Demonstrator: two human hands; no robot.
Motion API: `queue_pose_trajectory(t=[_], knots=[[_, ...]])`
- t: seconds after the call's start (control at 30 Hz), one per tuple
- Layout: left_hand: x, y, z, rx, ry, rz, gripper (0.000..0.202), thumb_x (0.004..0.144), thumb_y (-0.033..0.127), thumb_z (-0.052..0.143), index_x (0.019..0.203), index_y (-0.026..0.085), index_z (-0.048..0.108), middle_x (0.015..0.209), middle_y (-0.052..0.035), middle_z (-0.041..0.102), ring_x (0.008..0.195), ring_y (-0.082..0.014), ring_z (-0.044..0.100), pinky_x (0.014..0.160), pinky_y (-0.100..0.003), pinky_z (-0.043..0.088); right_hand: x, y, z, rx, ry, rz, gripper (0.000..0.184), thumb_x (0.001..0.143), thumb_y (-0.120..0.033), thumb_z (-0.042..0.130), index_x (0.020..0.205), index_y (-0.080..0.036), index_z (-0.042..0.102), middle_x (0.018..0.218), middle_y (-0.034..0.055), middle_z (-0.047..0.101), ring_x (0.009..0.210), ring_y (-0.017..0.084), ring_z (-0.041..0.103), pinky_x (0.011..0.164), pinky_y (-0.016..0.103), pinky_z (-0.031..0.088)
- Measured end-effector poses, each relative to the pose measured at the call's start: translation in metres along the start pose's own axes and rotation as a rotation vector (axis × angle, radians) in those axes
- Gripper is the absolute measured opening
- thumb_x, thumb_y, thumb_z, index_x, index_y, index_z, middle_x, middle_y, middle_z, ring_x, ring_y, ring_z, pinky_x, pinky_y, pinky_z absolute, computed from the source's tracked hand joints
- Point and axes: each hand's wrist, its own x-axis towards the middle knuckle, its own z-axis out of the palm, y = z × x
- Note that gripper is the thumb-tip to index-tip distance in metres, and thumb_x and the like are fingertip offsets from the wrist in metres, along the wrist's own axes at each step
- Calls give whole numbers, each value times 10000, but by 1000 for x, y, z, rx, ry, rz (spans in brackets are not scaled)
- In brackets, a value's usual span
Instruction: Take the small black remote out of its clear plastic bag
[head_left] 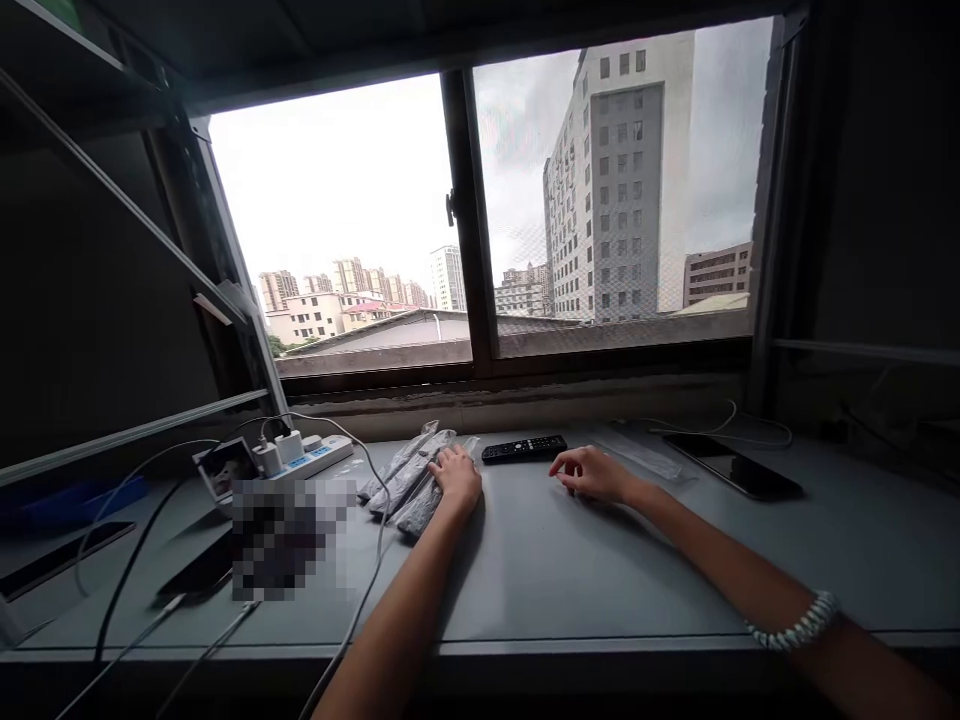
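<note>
My left hand (456,475) lies over the nearest of several long, dark items in clear plastic bags (420,480), its fingers spread on the wrapping. What is inside the bags is hard to make out. To the right, a black remote control (525,449) lies unwrapped, its buttons facing up. Close by its right end is my right hand (589,472), just above or on the desk, fingers loosely bent and apart with nothing seen in them. A flat clear plastic bag (645,452) lies behind that hand.
A dark phone (735,466) lies at the right with a white cable behind it. At the left are a white power strip (315,459) with plugs, another phone (199,565) and loose cables; one cable (380,540) runs beside my left forearm. A window stands behind the desk (585,580).
</note>
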Motion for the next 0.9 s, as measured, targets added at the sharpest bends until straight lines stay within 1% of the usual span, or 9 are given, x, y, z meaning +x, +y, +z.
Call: queue_pose_trajectory(t=[0.1,0.2,0.37,0.53,0.7,0.77,0.9], knots=[[1,1,3,-11,2,7,380,833,237,413,1184,116,491,1204,-175,523,1135,-275,452,933,-410,337,1,3,2,2,-20,18,225,764,-231,478,896,-214,660,678,-25,646,484,86,528,542,215,388],[0,2,8,-9,10,25,381,830,268,421,1184,147,493,1204,-162,521,1134,-276,444,929,-413,335,2,7,5,-24,-21,20,222,764,-285,499,882,-217,675,700,-9,649,540,104,540,551,221,390],[0,5,15,-12,3,35,398,838,257,398,1215,157,479,1215,-163,508,1133,-275,431,918,-409,333,2,9,9,-19,-48,39,268,768,-371,497,878,-214,684,700,8,641,560,121,537,542,232,389],[2,6,21,-16,-10,32,409,845,258,388,1216,110,480,1217,-179,494,1131,-271,421,926,-399,324,0,6,10,-33,-58,72,271,764,-370,488,883,-222,681,692,3,634,578,127,543,549,234,384],[3,6,23,-14,-19,47,405,855,265,377,1222,130,483,1228,-166,493,1138,-264,417,931,-396,322,0,9,10,-58,-89,53,286,776,-377,469,903,-236,684,701,2,632,584,129,541,561,239,380],[2,6,22,-6,-25,51,423,857,248,372,1255,133,456,1239,-163,489,1142,-258,419,937,-391,323,1,10,10,-73,-84,45,290,778,-385,467,899,-237,686,707,4,634,590,129,541,565,240,378],[1,5,20,-21,-26,74,513,838,194,399,1344,129,349,1250,-175,481,1142,-262,427,947,-394,323,1,11,9,-88,-58,34,289,772,-392,478,893,-237,691,715,5,641,601,131,541,577,244,385]])
